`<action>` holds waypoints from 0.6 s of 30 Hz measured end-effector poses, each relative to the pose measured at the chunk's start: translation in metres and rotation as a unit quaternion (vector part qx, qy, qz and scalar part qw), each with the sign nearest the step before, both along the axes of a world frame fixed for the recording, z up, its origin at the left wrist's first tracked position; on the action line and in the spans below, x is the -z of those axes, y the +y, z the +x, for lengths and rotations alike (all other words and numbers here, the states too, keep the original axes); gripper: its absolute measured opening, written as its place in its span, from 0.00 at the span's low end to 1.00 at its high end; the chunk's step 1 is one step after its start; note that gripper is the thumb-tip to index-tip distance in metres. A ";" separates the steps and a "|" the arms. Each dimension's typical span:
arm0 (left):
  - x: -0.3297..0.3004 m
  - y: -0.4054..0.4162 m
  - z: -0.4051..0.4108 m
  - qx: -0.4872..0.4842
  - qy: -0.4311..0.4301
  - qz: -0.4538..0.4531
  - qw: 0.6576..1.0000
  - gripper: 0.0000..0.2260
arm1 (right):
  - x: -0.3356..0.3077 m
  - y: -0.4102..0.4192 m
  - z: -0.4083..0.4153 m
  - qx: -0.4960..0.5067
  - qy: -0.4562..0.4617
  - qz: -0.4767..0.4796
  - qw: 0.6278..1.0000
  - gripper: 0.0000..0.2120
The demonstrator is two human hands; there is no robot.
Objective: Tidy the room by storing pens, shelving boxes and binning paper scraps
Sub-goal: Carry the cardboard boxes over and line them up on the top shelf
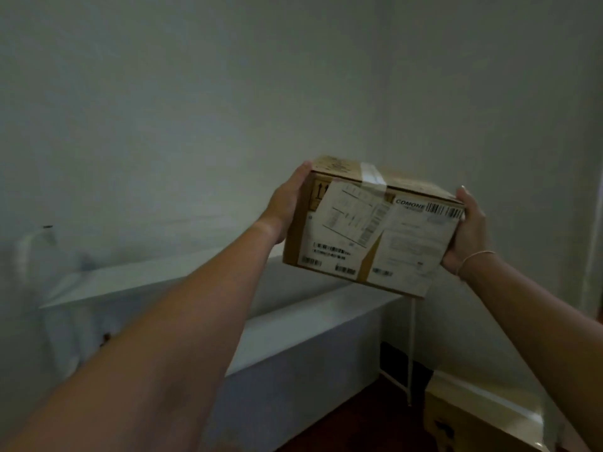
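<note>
Pale grey walls (195,109) meet in a corner behind the scene, and the picture is dim and a little blurred. Fingers of the left hand (287,203) lie flat against the left end of the cardboard box (372,230); only the thumb tip shows over the top edge. On the other end, the right hand (470,230) presses in the same way, with one fingertip reaching over the upper corner. How the hidden fingers lie behind the box I cannot tell. Between both palms the box is carried in the air, tilted, above the right part of the white shelf (156,278).

I judge that the shelving step is in hand. Next, the box must be lowered level onto the shelf and pushed toward the wall before both hands let go. Another box (483,419) waits on the floor, lower right.
</note>
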State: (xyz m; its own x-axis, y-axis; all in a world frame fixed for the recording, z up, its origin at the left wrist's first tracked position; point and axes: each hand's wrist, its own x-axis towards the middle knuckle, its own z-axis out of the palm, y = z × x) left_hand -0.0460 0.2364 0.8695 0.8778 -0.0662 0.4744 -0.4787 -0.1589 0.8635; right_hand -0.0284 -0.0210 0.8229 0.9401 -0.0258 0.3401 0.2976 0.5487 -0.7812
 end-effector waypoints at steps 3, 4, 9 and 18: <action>-0.016 0.059 -0.028 -0.052 -0.030 0.003 0.998 0.28 | -0.022 0.064 0.004 -0.046 -0.019 -0.014 0.999 0.26; -0.020 0.084 -0.039 -0.076 -0.037 0.000 0.996 0.28 | -0.028 0.092 0.006 -0.058 -0.023 -0.019 0.998 0.26; -0.026 0.185 -0.074 -0.187 -0.060 -0.014 0.980 0.28 | -0.043 0.209 0.010 -0.150 -0.028 -0.054 0.987 0.29; 0.007 0.296 -0.112 -0.314 -0.064 -0.070 0.945 0.27 | -0.028 0.350 0.022 -0.223 -0.033 -0.099 0.969 0.27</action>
State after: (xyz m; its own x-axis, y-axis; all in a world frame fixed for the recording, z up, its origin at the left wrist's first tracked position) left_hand -0.1583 0.5320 0.8622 0.6583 0.5193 0.5449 -0.4299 -0.3349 0.8385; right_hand -0.0062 0.3288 0.8510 0.8190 0.4490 0.3573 0.1190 0.4762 -0.8712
